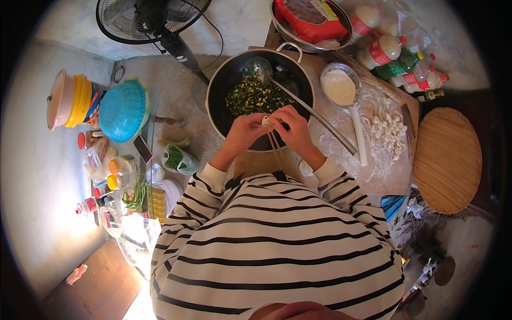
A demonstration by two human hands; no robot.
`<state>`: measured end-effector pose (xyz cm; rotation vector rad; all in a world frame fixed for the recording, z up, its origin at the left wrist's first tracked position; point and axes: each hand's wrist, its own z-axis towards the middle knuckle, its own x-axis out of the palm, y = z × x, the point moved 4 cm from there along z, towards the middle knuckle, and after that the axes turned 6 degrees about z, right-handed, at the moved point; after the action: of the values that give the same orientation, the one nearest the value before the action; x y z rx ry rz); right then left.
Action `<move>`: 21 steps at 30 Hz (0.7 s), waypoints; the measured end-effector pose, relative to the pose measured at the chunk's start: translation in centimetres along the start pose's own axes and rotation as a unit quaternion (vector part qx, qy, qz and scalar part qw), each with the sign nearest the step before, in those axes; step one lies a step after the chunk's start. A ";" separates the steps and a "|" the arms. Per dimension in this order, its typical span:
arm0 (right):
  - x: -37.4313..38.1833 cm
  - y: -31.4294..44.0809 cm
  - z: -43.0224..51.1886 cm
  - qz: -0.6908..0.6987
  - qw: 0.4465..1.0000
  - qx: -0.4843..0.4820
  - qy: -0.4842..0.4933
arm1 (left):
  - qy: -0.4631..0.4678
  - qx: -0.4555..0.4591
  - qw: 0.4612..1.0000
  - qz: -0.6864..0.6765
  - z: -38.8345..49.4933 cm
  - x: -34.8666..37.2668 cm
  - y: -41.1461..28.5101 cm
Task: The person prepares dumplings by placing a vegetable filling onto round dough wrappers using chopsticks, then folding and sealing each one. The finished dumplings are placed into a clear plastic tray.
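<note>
A small pale piece of dough is pinched between the fingertips of my left hand and my right hand. Both hands are above the near side of a large dark wok. Inside it lies a heap of chopped greens with yellow bits. A metal ladle rests with its bowl in the wok, its long handle passing over the rim to the right. A pair of chopsticks slants over the near rim below my right hand; their upper ends are hidden by the hands.
Right of the wok, a floured board holds a bowl of flour, a white stick and several small dough pieces. Bottles, a round wooden board, a fan, a blue basket and a bag of greens surround the workspace.
</note>
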<state>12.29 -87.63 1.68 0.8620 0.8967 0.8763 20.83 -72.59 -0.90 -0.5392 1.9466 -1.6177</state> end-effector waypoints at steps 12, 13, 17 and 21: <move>-3.0 2.2 -2.9 -0.070 0.992 -0.020 -0.104 | 0.121 0.015 0.990 0.072 1.4 2.5 -3.2; -3.5 2.7 -3.6 -0.083 0.988 -0.038 -0.124 | 0.158 -0.006 0.986 0.054 1.3 3.1 -3.5; -5.4 5.1 -8.6 -0.102 0.976 -0.016 -0.191 | 0.254 0.019 0.966 0.051 0.7 7.0 -5.6; -8.1 9.2 -15.1 -0.123 0.955 0.036 -0.269 | 0.361 0.049 0.928 0.078 -1.5 13.1 -8.0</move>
<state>-6.53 -87.69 6.59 0.9663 0.5405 0.3604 9.53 -81.11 5.09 0.3075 2.3059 -1.9638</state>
